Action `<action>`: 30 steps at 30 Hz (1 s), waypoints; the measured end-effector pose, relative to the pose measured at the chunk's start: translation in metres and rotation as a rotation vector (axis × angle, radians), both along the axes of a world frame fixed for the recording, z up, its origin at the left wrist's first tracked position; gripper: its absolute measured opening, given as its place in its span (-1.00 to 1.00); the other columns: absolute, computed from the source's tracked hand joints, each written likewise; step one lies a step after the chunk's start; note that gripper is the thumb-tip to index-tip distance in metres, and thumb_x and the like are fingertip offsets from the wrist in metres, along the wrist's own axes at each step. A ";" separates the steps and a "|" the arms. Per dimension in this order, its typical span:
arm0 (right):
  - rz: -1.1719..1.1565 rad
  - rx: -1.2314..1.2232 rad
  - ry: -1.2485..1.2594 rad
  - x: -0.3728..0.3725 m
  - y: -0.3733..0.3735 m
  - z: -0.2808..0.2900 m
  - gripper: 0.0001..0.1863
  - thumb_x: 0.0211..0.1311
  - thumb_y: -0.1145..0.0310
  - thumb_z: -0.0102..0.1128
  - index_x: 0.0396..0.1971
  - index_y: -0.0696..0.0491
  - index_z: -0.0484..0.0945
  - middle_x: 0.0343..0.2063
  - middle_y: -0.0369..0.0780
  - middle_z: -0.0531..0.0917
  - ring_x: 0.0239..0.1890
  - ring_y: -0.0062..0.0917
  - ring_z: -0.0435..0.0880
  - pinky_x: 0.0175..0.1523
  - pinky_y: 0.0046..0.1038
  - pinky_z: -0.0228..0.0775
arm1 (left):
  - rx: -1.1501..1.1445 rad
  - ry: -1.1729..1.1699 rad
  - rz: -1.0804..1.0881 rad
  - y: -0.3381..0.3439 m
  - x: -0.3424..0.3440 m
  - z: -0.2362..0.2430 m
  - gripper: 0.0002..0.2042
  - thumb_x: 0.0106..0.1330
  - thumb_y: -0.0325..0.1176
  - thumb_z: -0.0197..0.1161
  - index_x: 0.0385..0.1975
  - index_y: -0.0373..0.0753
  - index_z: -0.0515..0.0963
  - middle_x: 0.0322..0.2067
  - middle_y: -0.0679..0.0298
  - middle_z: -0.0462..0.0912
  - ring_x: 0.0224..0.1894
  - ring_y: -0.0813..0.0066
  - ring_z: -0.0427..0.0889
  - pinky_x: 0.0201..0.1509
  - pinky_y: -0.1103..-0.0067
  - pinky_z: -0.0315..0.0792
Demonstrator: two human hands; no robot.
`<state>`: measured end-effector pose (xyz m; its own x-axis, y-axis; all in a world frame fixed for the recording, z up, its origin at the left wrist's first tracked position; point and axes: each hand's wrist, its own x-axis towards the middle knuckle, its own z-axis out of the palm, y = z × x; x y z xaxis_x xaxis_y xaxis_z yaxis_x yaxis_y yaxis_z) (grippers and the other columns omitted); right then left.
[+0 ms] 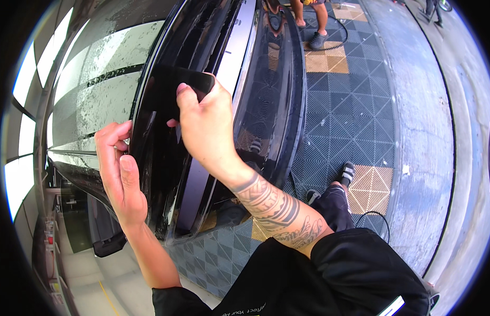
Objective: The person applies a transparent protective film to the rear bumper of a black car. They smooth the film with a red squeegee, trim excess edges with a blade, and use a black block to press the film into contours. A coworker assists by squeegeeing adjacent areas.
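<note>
My right hand (209, 124) is closed on a flat black piece (171, 78) with a rounded corner, its thumb along the top. Its exact kind is unclear against the dark surface. That piece lies at a glossy black strip (150, 137) of a dark car (271, 100). My left hand (121, 174) is open, fingers slightly bent, with its fingertips at the strip's left edge. Left of the strip, a glossy car surface (105, 52) is covered in water drops and bright reflections.
A silver strip (240, 39) runs along the car. Grey and tan floor tiles (350, 105) border a concrete strip (413, 105). Another person's legs (321, 21) stand at the far end beside a black hose (344, 31). A black protruding part (109, 245) sits lower left.
</note>
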<state>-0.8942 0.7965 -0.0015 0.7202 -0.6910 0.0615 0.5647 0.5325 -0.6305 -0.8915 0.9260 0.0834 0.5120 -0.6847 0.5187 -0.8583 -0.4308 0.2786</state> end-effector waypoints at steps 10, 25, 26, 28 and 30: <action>0.236 0.154 -0.133 -0.035 0.000 0.000 -0.80 0.24 0.55 0.05 -0.17 0.29 0.50 -0.49 -0.14 0.59 -0.47 -0.49 0.64 -0.40 -0.46 0.51 | -0.024 -0.015 0.045 -0.002 0.002 -0.003 -0.47 0.45 0.07 -0.07 0.00 -0.39 0.40 -0.07 0.17 0.38 -0.12 0.45 0.30 0.00 0.54 0.19; 0.314 0.348 -0.186 -0.016 0.000 -0.002 -0.88 0.27 0.53 0.07 -0.31 0.30 0.48 -0.52 -0.24 0.59 -0.52 -0.60 0.62 -0.50 -0.51 0.58 | -0.037 0.000 0.086 0.001 0.003 -0.004 -0.39 0.46 0.13 -0.14 0.04 -0.43 0.36 0.03 0.08 0.34 0.04 0.32 0.34 0.21 0.41 0.19; 0.331 0.422 -0.264 -0.013 0.002 -0.005 -0.89 0.29 0.50 0.08 -0.30 0.25 0.50 -0.46 -0.30 0.61 -0.46 -0.64 0.64 -0.44 -0.50 0.69 | -0.027 -0.005 0.089 0.001 0.003 -0.004 -0.39 0.46 0.13 -0.14 0.04 -0.43 0.36 0.03 0.08 0.34 0.05 0.32 0.34 0.22 0.41 0.19; 0.357 0.444 -0.323 -0.007 0.005 -0.013 -0.89 0.29 0.51 0.07 -0.28 0.24 0.51 -0.44 -0.28 0.62 -0.42 -0.62 0.65 -0.43 -0.49 0.69 | -0.019 -0.020 0.099 0.002 0.003 -0.004 -0.40 0.46 0.12 -0.13 0.04 -0.42 0.36 0.03 0.08 0.34 0.05 0.31 0.34 0.24 0.41 0.18; 0.382 0.446 -0.419 -0.002 0.005 -0.020 -0.82 0.32 0.50 0.03 -0.23 0.31 0.52 -0.38 -0.20 0.65 -0.35 -0.54 0.69 -0.33 -0.45 0.71 | -0.022 -0.047 0.127 0.003 0.003 -0.004 -0.42 0.47 0.11 -0.13 0.04 -0.42 0.36 0.04 0.08 0.35 0.06 0.32 0.34 0.25 0.40 0.17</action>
<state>-0.8959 0.8018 -0.0215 0.8944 -0.4192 0.1559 0.4342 0.8974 -0.0783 -0.8880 0.9291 0.0798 0.5687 -0.6038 0.5585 -0.8095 -0.5311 0.2501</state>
